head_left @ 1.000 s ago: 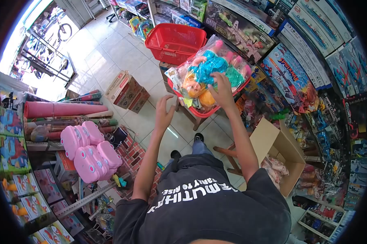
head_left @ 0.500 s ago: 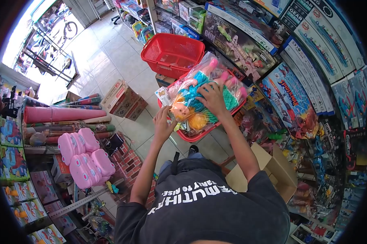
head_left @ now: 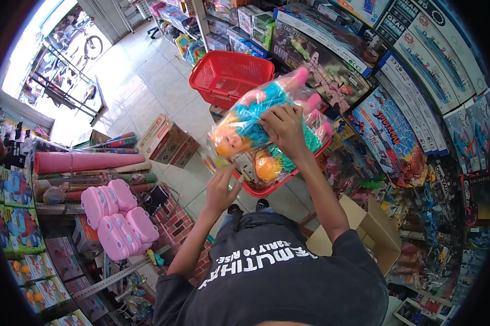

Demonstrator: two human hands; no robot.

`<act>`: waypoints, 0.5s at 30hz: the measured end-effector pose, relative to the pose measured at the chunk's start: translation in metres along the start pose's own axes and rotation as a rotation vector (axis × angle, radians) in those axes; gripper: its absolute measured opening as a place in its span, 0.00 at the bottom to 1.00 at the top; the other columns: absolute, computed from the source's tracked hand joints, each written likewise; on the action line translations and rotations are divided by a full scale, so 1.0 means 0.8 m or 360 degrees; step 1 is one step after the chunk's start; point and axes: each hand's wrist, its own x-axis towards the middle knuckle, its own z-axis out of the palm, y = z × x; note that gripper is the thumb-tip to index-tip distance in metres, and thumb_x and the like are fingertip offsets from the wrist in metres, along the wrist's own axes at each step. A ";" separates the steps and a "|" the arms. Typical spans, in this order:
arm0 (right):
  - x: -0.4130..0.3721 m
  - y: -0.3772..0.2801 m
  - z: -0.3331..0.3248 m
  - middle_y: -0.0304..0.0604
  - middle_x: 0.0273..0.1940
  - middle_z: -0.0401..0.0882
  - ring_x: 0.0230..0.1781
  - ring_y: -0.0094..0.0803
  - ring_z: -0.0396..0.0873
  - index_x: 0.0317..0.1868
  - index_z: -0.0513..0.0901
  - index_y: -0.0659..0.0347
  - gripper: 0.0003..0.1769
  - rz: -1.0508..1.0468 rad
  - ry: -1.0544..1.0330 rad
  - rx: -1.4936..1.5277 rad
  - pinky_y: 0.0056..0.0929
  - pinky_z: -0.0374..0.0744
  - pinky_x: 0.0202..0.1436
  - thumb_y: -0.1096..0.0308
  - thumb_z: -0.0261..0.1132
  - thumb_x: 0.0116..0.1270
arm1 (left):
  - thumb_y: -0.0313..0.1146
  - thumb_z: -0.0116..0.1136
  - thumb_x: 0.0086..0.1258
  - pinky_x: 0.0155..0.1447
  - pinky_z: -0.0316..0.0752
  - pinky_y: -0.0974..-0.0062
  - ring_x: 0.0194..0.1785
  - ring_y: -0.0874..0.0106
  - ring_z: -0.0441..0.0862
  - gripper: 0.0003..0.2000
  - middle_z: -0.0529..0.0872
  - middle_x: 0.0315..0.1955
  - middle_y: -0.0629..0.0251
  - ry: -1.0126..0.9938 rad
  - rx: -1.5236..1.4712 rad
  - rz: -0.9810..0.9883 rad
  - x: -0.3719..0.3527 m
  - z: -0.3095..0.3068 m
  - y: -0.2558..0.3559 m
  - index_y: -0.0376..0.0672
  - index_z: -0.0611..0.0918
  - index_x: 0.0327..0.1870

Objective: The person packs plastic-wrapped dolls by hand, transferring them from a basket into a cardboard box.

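Plastic-bagged doll [head_left: 250,117] has come up clear of the basket [head_left: 262,189] it lay in a second ago. My right hand [head_left: 286,129] grips its middle, and my left hand [head_left: 220,187], fingers spread, hovers empty at its seven o'clock.

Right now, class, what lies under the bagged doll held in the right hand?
A red basket with an orange bagged toy inside. The doll and right hand hide the rest.

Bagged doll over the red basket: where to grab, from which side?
Grip the bagged doll at its teal torso, coming from above, as the right hand does. It lies tilted, head low, pink feet high, so the middle should balance; squeeze the body, since the loose film would likely slip.
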 end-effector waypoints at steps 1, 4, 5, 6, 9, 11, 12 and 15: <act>0.004 -0.002 -0.001 0.34 0.31 0.74 0.36 0.31 0.71 0.32 0.76 0.55 0.06 -0.0001 -0.0003 -0.0002 0.32 0.61 0.45 0.67 0.65 0.57 | 0.34 0.60 0.60 0.53 0.71 0.65 0.49 0.56 0.77 0.20 0.79 0.46 0.51 0.0001 -0.0003 -0.0001 0.002 0.000 -0.002 0.34 0.74 0.52; 0.010 -0.011 0.000 0.36 0.30 0.74 0.33 0.33 0.71 0.32 0.76 0.57 0.06 0.0064 -0.0014 0.0126 0.32 0.63 0.43 0.68 0.65 0.56 | 0.42 0.55 0.65 0.67 0.57 0.65 0.67 0.55 0.61 0.35 0.63 0.63 0.46 -0.0079 -0.0376 -0.0323 0.008 -0.003 -0.013 0.36 0.55 0.68; 0.013 -0.016 0.001 0.38 0.30 0.73 0.32 0.34 0.72 0.32 0.76 0.58 0.06 0.0054 0.0002 0.0199 0.32 0.65 0.40 0.69 0.65 0.57 | 0.42 0.55 0.65 0.67 0.57 0.65 0.67 0.55 0.61 0.35 0.63 0.63 0.46 -0.0078 -0.0378 -0.0326 0.010 0.002 -0.017 0.36 0.55 0.68; 0.015 -0.020 0.002 0.39 0.29 0.73 0.30 0.35 0.73 0.32 0.75 0.59 0.06 0.0045 0.0018 0.0273 0.32 0.66 0.37 0.70 0.65 0.57 | 0.43 0.54 0.66 0.66 0.59 0.65 0.65 0.58 0.63 0.32 0.65 0.61 0.50 0.0087 -0.0908 -0.0391 0.012 0.013 -0.024 0.37 0.57 0.67; 0.004 -0.042 0.023 0.42 0.29 0.72 0.29 0.36 0.73 0.32 0.74 0.62 0.07 0.0231 -0.0226 0.0747 0.32 0.69 0.32 0.71 0.64 0.57 | 0.44 0.52 0.67 0.64 0.63 0.66 0.61 0.65 0.68 0.28 0.70 0.58 0.58 0.0357 -0.1758 -0.0600 0.008 0.037 -0.059 0.39 0.62 0.63; -0.004 -0.057 0.039 0.43 0.28 0.71 0.26 0.36 0.73 0.32 0.73 0.63 0.08 0.0192 -0.0286 0.0865 0.31 0.70 0.30 0.71 0.64 0.59 | 0.44 0.52 0.67 0.63 0.65 0.66 0.58 0.69 0.71 0.25 0.72 0.55 0.62 0.0458 -0.2079 -0.0735 0.014 0.034 -0.068 0.40 0.66 0.61; -0.007 -0.067 0.043 0.42 0.27 0.71 0.26 0.34 0.73 0.33 0.73 0.64 0.08 0.0307 -0.0367 0.1010 0.30 0.70 0.30 0.70 0.64 0.59 | 0.44 0.52 0.67 0.61 0.66 0.67 0.56 0.71 0.73 0.23 0.74 0.52 0.64 0.0571 -0.2289 -0.0783 0.018 0.027 -0.066 0.40 0.68 0.58; -0.017 -0.070 0.049 0.41 0.26 0.69 0.26 0.28 0.71 0.34 0.73 0.64 0.08 0.0517 -0.0523 0.1240 0.28 0.71 0.32 0.69 0.63 0.61 | 0.41 0.53 0.65 0.59 0.68 0.69 0.52 0.72 0.75 0.21 0.77 0.48 0.65 0.0710 -0.2485 -0.0864 0.022 0.013 -0.074 0.38 0.71 0.55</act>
